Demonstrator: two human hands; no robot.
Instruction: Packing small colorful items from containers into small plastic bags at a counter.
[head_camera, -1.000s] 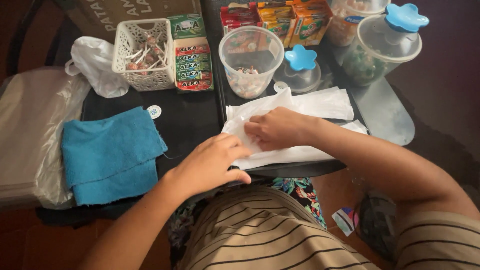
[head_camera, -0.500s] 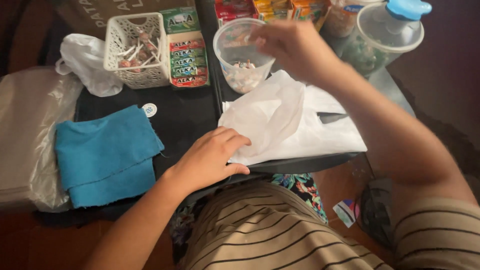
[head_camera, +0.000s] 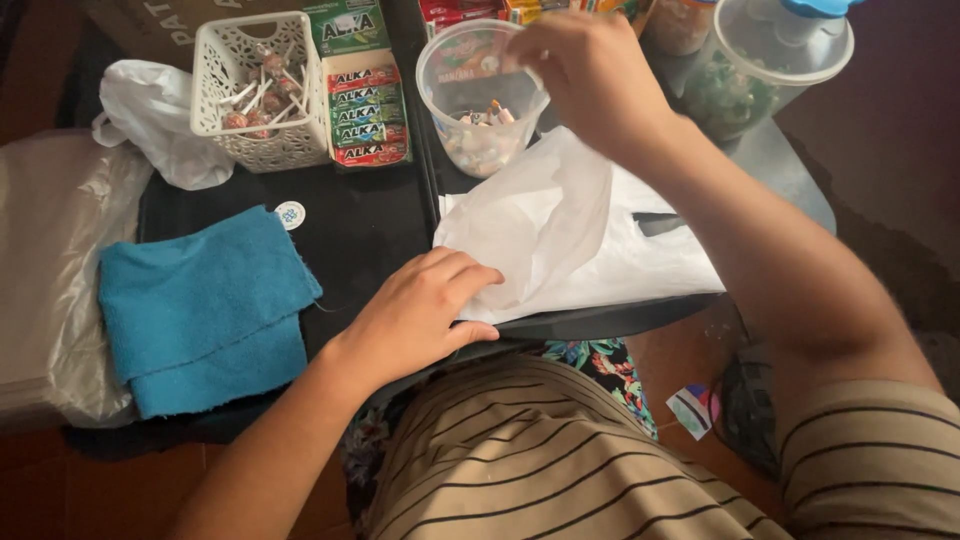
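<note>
On the dark table (head_camera: 370, 225), the left hand (head_camera: 420, 310) lies flat with fingers spread, pressing down the near edge of a white plastic bag (head_camera: 570, 240). Above the bag, the right hand (head_camera: 590, 70) hovers at the rim of a clear cup (head_camera: 475, 100) of small wrapped sweets, its grip nearly closed, fingertips pinched together; whether it has hold of anything I cannot tell. Left of the cup stands a stack of flat packets (head_camera: 368, 115), then a white basket (head_camera: 262, 90) of lollipops. Nearer the left hand lies a folded blue cloth (head_camera: 200, 310).
</note>
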